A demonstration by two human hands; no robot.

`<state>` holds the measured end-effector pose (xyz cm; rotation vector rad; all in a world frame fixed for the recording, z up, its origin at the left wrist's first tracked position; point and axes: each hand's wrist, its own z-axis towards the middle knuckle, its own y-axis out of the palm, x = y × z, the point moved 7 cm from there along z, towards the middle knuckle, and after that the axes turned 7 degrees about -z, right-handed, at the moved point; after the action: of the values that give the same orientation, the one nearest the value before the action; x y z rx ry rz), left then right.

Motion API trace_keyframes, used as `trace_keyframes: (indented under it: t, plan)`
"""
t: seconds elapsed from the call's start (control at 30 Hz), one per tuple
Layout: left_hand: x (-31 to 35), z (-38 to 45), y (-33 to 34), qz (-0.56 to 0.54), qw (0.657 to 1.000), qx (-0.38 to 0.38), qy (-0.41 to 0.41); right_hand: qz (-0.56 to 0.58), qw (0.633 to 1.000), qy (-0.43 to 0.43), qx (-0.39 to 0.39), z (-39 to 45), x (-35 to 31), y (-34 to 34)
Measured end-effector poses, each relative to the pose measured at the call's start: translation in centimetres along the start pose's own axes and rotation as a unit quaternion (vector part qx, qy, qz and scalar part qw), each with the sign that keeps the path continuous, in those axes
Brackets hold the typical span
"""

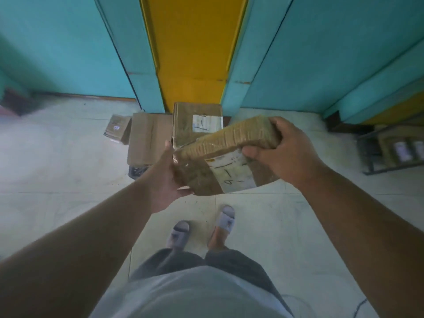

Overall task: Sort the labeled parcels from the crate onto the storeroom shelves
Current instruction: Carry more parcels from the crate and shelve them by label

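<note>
Here, parcel [220, 154] between both hands' grip.

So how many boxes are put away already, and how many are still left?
Nothing put away shows here; the shelves aren't clearly in view. In hand: both the left hand and right hand hold one taped parcel with a handwritten label. Left: at least three boxes on the floor, a labeled box, a plain flat box and a small box. So it looks like plenty remains.

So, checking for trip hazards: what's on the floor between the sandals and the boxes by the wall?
Head view: only bare floor, beneath the held parcel.
</note>
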<state>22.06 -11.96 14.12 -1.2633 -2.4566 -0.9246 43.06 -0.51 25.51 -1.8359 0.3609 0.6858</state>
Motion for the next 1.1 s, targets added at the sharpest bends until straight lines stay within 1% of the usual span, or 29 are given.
trace_keyframes:
  t: [0.03, 0.13, 0.23, 0.27, 0.37, 0.4, 0.47, 0.57, 0.63, 0.7, 0.73, 0.8, 0.9, 0.97, 1.0, 1.07, 1.1]
  plan:
    - [0.3, -0.8, 1.3, -0.011, 0.999, -0.043, 0.021, 0.019, 0.999, 0.022, 0.016, -0.8, 0.2, -0.8]
    - [0.4, -2.3, 3.9, -0.007, 0.994, -0.089, 0.058, 0.111, 0.990, 0.083, 0.033, -3.1, 1.1, -3.6]
    - [0.7, -3.9, 7.9, -0.012, 0.992, -0.094, 0.083, 0.182, 0.974, 0.116, 0.065, -5.5, 2.6, -7.8]
    - [0.9, -4.6, 10.2, -0.006, 0.990, -0.096, 0.099, 0.202, 0.968, 0.124, 0.077, -6.7, 3.3, -9.6]
    - [1.6, -5.6, 16.6, 0.058, 0.981, -0.088, 0.166, 0.241, 0.958, 0.121, 0.095, -9.8, 5.7, -13.7]
    - [1.5, -5.7, 19.1, 0.081, 0.975, -0.090, 0.186, 0.260, 0.951, 0.123, 0.110, -11.1, 7.0, -15.3]
    - [0.7, -5.7, 24.9, 0.112, 0.965, -0.120, 0.207, 0.295, 0.931, 0.143, 0.163, -13.5, 10.6, -19.1]
    - [-2.7, -5.3, 35.2, 0.156, 0.949, -0.206, 0.181, 0.328, 0.901, 0.168, 0.228, -17.3, 16.8, -25.9]
    - [-5.2, -5.2, 42.1, 0.159, 0.938, -0.243, 0.191, 0.369, 0.875, 0.167, 0.266, -19.9, 21.0, -31.2]
    - [-8.2, -5.6, 48.7, 0.134, 0.934, -0.262, 0.201, 0.411, 0.842, 0.148, 0.318, -22.8, 24.4, -36.3]
    - [-9.8, -5.9, 51.8, 0.112, 0.938, -0.262, 0.196, 0.420, 0.828, 0.133, 0.347, -24.1, 25.9, -38.6]
    - [-13.1, -6.4, 57.8, 0.075, 0.945, -0.266, 0.175, 0.417, 0.812, 0.104, 0.396, -25.8, 28.5, -42.5]
    - [-16.8, -5.9, 65.2, 0.064, 0.947, -0.282, 0.139, 0.396, 0.784, 0.098, 0.468, -27.4, 33.1, -48.0]
    - [-17.6, -4.6, 69.6, 0.104, 0.942, -0.288, 0.135, 0.396, 0.773, 0.108, 0.484, -28.0, 36.5, -52.0]
    - [-17.7, -3.8, 71.9, 0.140, 0.934, -0.297, 0.143, 0.406, 0.768, 0.114, 0.483, -28.1, 38.5, -53.9]
    - [-17.9, -1.9, 77.0, 0.204, 0.911, -0.322, 0.161, 0.427, 0.768, 0.118, 0.462, -27.7, 42.3, -57.5]
    - [-18.4, -1.1, 79.9, 0.240, 0.894, -0.344, 0.156, 0.429, 0.771, 0.119, 0.456, -27.5, 44.1, -59.3]
